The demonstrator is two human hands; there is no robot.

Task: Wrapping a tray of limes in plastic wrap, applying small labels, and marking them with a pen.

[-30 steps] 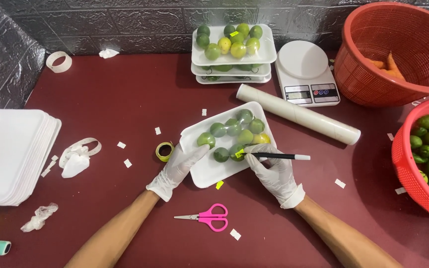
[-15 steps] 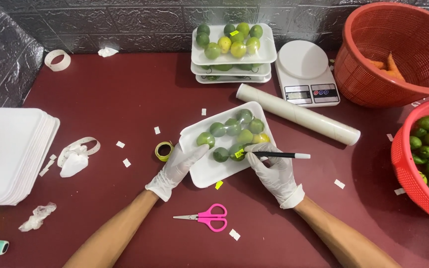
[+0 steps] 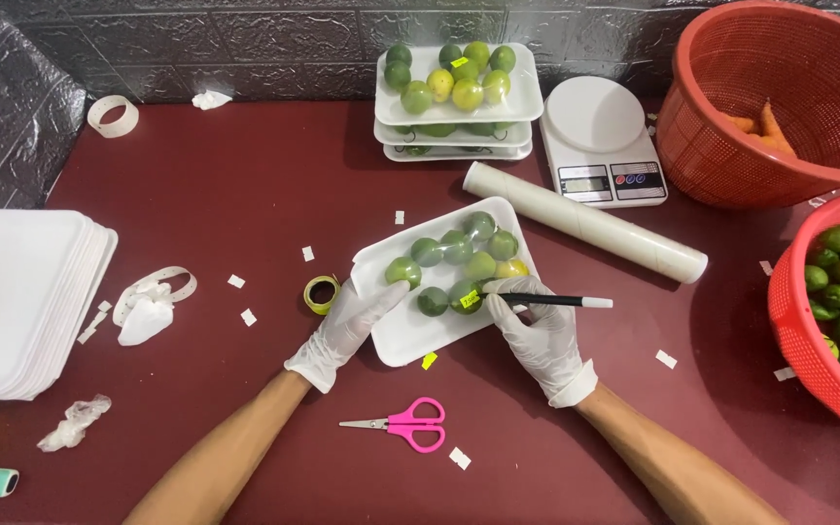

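Two gloved hands [image 3: 357,316] [image 3: 542,331] — one pen [image 3: 551,300], one tray [image 3: 405,331]

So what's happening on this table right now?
A person in white gloves works on a wrapped white foam tray of limes on a dark red table. The left hand steadies the tray's near-left edge; the right hand holds a black pen with its tip at a small yellow label on the wrap. Three more filled trays are stacked at the back beside a white scale. Pink scissors lie unused nearby.
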